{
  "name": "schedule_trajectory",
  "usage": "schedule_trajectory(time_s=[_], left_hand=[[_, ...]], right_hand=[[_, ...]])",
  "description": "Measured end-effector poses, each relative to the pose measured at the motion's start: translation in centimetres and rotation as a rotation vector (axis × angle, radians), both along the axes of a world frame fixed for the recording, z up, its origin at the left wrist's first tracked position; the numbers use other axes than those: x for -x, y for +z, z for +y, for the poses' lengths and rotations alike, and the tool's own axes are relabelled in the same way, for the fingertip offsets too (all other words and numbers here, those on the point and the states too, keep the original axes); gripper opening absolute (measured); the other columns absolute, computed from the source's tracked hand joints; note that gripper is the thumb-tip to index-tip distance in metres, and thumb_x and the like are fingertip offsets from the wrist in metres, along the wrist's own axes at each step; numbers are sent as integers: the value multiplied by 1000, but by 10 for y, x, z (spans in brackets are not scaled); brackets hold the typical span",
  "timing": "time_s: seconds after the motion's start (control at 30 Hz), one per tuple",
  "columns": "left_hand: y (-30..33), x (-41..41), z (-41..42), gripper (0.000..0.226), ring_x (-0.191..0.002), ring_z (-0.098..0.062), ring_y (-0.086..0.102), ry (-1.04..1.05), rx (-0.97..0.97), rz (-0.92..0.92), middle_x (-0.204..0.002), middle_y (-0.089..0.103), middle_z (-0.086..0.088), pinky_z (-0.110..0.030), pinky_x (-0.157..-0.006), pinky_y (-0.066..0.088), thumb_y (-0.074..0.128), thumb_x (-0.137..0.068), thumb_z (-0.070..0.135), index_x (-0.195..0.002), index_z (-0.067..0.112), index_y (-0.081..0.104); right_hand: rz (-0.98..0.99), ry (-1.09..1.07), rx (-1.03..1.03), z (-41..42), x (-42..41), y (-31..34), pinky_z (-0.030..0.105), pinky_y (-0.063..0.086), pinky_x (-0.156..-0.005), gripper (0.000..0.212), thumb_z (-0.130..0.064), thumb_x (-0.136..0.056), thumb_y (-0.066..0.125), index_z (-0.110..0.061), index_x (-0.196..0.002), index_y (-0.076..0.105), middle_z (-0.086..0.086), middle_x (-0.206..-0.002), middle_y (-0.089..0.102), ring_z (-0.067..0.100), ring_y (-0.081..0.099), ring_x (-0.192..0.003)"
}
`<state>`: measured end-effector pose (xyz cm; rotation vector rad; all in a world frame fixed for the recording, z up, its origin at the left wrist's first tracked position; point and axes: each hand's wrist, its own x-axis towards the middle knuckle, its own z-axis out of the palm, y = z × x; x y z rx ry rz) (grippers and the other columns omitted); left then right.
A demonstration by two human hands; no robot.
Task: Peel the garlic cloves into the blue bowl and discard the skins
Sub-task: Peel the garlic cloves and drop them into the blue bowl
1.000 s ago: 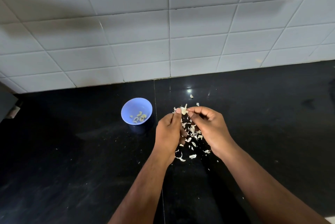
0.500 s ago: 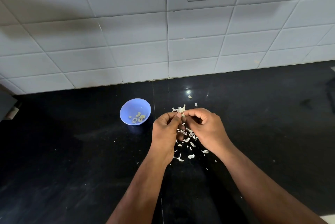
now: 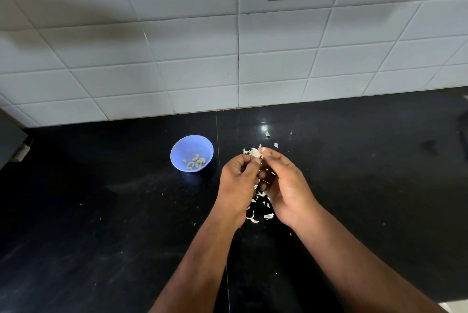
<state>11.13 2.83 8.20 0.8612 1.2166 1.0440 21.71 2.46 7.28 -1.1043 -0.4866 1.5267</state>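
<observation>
Pinching one garlic clove (image 3: 254,152) between them just right of the blue bowl (image 3: 191,153), the left hand (image 3: 238,181) and right hand (image 3: 285,186) work above the loose skins (image 3: 258,207) on the tabletop (image 3: 101,224), evidently keeping peelings outside the bowl's peeled cloves (image 3: 195,161).

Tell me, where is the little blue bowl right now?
The small round blue plastic bowl sits on the black stone countertop, just left of the left hand and near the white tiled wall, with peeled garlic cloves inside.
</observation>
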Motion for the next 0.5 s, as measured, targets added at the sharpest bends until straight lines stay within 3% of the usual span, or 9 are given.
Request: schedule_trajectory(time_s=[0.07, 0.23, 0.3, 0.43, 0.5], left_hand=[[-3, 2, -2, 24, -56, -6, 51, -46, 59, 56, -66, 61, 4, -21, -46, 35, 51, -105, 12, -85, 14, 64], [-15, 12, -2, 40, -53, -11, 48, -56, 124, 202, -59, 49, 2, -26, -45, 36, 51, -109, 35, -74, 17, 52], [-18, 16, -3, 42, -53, -10, 50, -56, 104, 260, -61, 52, 1, -25, -45, 39, 55, -109, 41, -76, 14, 55], [-20, 21, -1, 26, -67, -7, 61, -50, 108, 261, -93, 73, 1, -25, -52, 49, 52, -110, 25, -98, 14, 72], [-20, 23, -1, 16, -71, -7, 64, -33, 72, 248, -97, 76, -4, -26, -56, 52, 63, -106, 23, -102, 20, 78]], right_hand=[[49, -32, 31, 2, -1, 0, 27, 44, -56, 10, -20, -98, 69, -13, -103, 75, 0, -82, 67, 10, 56, -63], [-119, -32, -14, -1, -12, -4, 24, 48, -58, 11, -5, -95, 72, -7, -105, 74, 4, -86, 73, 11, 64, -71], [-244, -38, -37, -3, -15, -4, 25, 53, -60, 15, -2, -91, 76, -6, -105, 75, 6, -85, 74, 12, 67, -73], [-422, -5, -119, -8, -21, -4, 22, 56, -67, 14, -3, -92, 76, -9, -104, 80, 9, -90, 78, 12, 68, -77], [-486, 28, -144, -10, -23, -3, 21, 57, -69, 13, -5, -93, 76, -12, -103, 81, 9, -91, 79, 12, 69, -77]])
